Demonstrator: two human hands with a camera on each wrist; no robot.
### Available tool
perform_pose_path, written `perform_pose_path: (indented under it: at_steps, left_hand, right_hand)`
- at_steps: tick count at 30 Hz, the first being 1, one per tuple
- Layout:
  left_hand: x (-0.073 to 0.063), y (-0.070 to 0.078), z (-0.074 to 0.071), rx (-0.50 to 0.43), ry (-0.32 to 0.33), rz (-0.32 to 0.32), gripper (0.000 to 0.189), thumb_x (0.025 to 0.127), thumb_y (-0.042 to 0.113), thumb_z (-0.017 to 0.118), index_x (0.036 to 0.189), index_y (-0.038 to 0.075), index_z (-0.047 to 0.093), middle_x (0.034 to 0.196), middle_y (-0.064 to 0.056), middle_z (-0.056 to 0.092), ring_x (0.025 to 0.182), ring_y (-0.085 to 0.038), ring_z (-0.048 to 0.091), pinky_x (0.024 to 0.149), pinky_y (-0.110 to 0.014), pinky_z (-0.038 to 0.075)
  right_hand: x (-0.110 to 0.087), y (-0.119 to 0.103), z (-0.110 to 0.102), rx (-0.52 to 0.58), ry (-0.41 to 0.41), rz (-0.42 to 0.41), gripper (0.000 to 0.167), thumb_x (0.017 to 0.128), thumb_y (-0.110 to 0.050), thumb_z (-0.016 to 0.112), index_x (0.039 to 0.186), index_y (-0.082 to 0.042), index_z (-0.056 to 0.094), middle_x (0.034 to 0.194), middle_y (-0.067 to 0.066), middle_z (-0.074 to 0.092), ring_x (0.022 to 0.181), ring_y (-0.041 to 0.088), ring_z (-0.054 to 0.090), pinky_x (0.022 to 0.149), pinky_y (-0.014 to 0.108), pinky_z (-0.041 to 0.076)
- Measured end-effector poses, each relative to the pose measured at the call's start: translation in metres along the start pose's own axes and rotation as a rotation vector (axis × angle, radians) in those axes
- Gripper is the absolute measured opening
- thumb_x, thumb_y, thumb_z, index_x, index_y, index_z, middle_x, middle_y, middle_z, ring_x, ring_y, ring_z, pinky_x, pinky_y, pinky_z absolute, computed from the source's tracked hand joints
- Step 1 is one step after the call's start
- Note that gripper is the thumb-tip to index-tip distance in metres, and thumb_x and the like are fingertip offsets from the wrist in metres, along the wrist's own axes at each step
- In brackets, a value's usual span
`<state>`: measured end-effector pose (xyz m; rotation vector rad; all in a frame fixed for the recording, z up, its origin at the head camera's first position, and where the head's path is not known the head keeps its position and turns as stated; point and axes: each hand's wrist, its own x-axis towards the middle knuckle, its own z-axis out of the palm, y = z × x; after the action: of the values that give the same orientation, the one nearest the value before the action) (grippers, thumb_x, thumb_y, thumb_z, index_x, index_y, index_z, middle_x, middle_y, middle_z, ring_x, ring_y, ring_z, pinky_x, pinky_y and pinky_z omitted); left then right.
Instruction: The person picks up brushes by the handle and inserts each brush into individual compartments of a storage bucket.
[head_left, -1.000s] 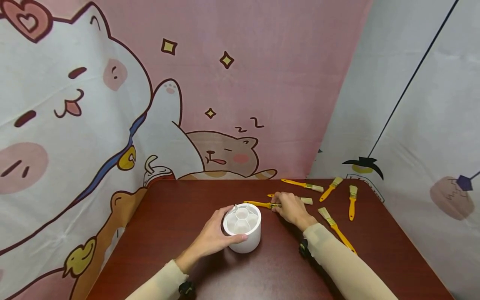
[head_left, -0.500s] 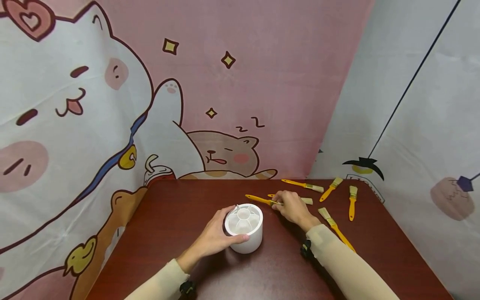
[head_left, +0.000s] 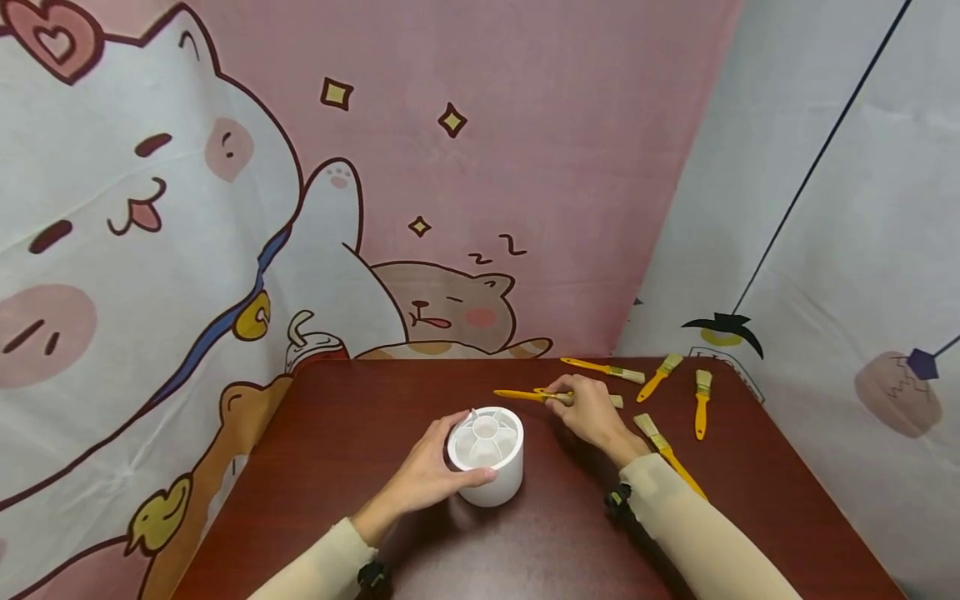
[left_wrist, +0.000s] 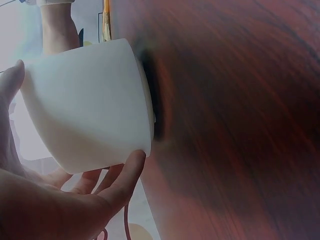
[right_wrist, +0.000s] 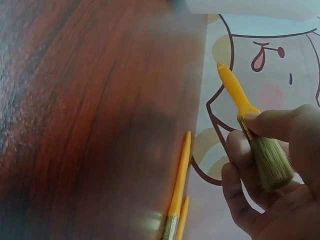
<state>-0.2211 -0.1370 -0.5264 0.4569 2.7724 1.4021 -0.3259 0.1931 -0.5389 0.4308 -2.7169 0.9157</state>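
A white round holder (head_left: pixel 491 487) with clear inner compartments stands on the table. My left hand (head_left: pixel 423 471) grips it from the left, thumb in front and fingers behind. The left wrist view shows the holder's smooth wall (left_wrist: pixel 90 105) between thumb and fingers. Right of the holder, my right hand (head_left: pixel 588 417) pinches a yellow-handled paintbrush (right_wrist: pixel 234 92) near its metal collar. Its handle points left, and its bristles sit by the palm, above the table in the right wrist view. Behind that hand lies another paintbrush (head_left: pixel 617 402), partly hidden by the fingers.
Several more yellow-handled paintbrushes lie at the right: one at the back edge (head_left: pixel 603 368), one slanted (head_left: pixel 658 379), one pointing toward me (head_left: pixel 701 408), and one beside the right forearm (head_left: pixel 671 454). The dark red tabletop (head_left: pixel 360 417) meets a cartoon-printed cloth (head_left: pixel 555 183) at the back.
My right hand has lifted the pinched paintbrush a little, its handle tip moving up and right, away from the holder's rim. The left hand and holder stay in place.
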Motion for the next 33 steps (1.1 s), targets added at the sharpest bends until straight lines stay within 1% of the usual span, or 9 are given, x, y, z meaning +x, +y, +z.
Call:
perform_pose_path:
  at_steps: [12, 15, 20, 23, 24, 27, 30, 31, 33]
  left_hand:
    - [0.001, -0.003, 0.000, 0.002, 0.003, -0.003, 0.113, 0.081, 0.060, 0.103, 0.173, 0.018, 0.053, 0.165, -0.008, 0.064, 0.149, -0.030, 0.064, 0.122, -0.056, 0.052]
    - [0.000, 0.000, -0.001, -0.003, 0.001, 0.002, 0.113, 0.081, 0.058, 0.104, 0.173, 0.017, 0.053, 0.164, -0.008, 0.064, 0.148, -0.030, 0.065, 0.121, -0.055, 0.053]
    - [-0.002, -0.001, -0.001, -0.010, -0.010, 0.009, 0.112, 0.081, 0.061, 0.103, 0.173, 0.018, 0.053, 0.164, -0.009, 0.065, 0.147, -0.032, 0.065, 0.121, -0.057, 0.053]
    - [-0.001, -0.007, 0.002, -0.011, 0.001, 0.052, 0.111, 0.083, 0.067, 0.100, 0.172, 0.020, 0.054, 0.162, -0.012, 0.065, 0.144, -0.034, 0.066, 0.118, -0.058, 0.055]
    - [0.001, -0.016, 0.006, -0.007, 0.014, 0.097, 0.109, 0.085, 0.069, 0.097, 0.173, 0.021, 0.053, 0.161, -0.010, 0.065, 0.142, -0.031, 0.067, 0.117, -0.053, 0.056]
    - [0.002, -0.019, 0.007, -0.002, 0.024, 0.132, 0.109, 0.086, 0.072, 0.095, 0.172, 0.021, 0.053, 0.159, -0.012, 0.066, 0.140, -0.031, 0.067, 0.114, -0.054, 0.057]
    - [0.002, -0.014, 0.005, -0.017, 0.015, 0.093, 0.110, 0.085, 0.071, 0.097, 0.173, 0.021, 0.053, 0.161, -0.011, 0.065, 0.143, -0.031, 0.066, 0.117, -0.055, 0.056]
    - [-0.001, -0.004, 0.001, -0.024, 0.002, 0.047, 0.112, 0.082, 0.069, 0.100, 0.172, 0.021, 0.054, 0.162, -0.012, 0.065, 0.145, -0.034, 0.066, 0.118, -0.060, 0.055]
    - [-0.001, 0.001, -0.001, -0.028, -0.006, 0.020, 0.113, 0.081, 0.064, 0.102, 0.173, 0.020, 0.053, 0.163, -0.011, 0.065, 0.146, -0.033, 0.066, 0.120, -0.060, 0.054]
  right_hand:
    - [-0.004, -0.017, -0.007, 0.073, 0.149, -0.018, 0.020, 0.098, -0.021, 0.096, 0.116, -0.016, 0.090, 0.117, 0.006, 0.090, 0.110, 0.033, 0.083, 0.100, 0.057, 0.066]
    - [-0.005, -0.020, -0.008, 0.085, 0.169, -0.024, 0.021, 0.098, -0.021, 0.096, 0.118, -0.017, 0.089, 0.115, 0.005, 0.090, 0.105, 0.030, 0.083, 0.095, 0.053, 0.066]
    - [-0.009, -0.026, -0.008, 0.106, 0.183, -0.013, 0.027, 0.098, -0.022, 0.097, 0.123, -0.017, 0.088, 0.106, 0.001, 0.089, 0.091, 0.019, 0.077, 0.084, 0.040, 0.062]
    - [-0.012, -0.029, -0.010, 0.121, 0.209, -0.005, 0.031, 0.097, -0.023, 0.098, 0.125, -0.017, 0.086, 0.105, 0.001, 0.090, 0.088, 0.018, 0.078, 0.081, 0.035, 0.061]
    - [-0.013, -0.031, -0.011, 0.127, 0.215, -0.001, 0.032, 0.096, -0.024, 0.098, 0.125, -0.017, 0.086, 0.105, 0.002, 0.090, 0.089, 0.018, 0.079, 0.080, 0.035, 0.061]
    - [-0.017, -0.036, -0.015, 0.149, 0.240, 0.009, 0.033, 0.095, -0.025, 0.099, 0.124, -0.016, 0.086, 0.105, 0.002, 0.090, 0.090, 0.021, 0.082, 0.080, 0.034, 0.061]
    - [-0.020, -0.041, -0.019, 0.171, 0.259, 0.005, 0.031, 0.095, -0.026, 0.100, 0.121, -0.016, 0.086, 0.104, 0.001, 0.090, 0.092, 0.021, 0.084, 0.081, 0.032, 0.061]
    - [-0.021, -0.042, -0.020, 0.181, 0.266, 0.002, 0.031, 0.095, -0.026, 0.100, 0.120, -0.016, 0.086, 0.103, 0.001, 0.090, 0.092, 0.020, 0.084, 0.081, 0.030, 0.061]
    - [-0.024, -0.045, -0.024, 0.202, 0.281, -0.004, 0.028, 0.094, -0.026, 0.101, 0.117, -0.017, 0.086, 0.102, 0.000, 0.090, 0.091, 0.019, 0.083, 0.080, 0.026, 0.061]
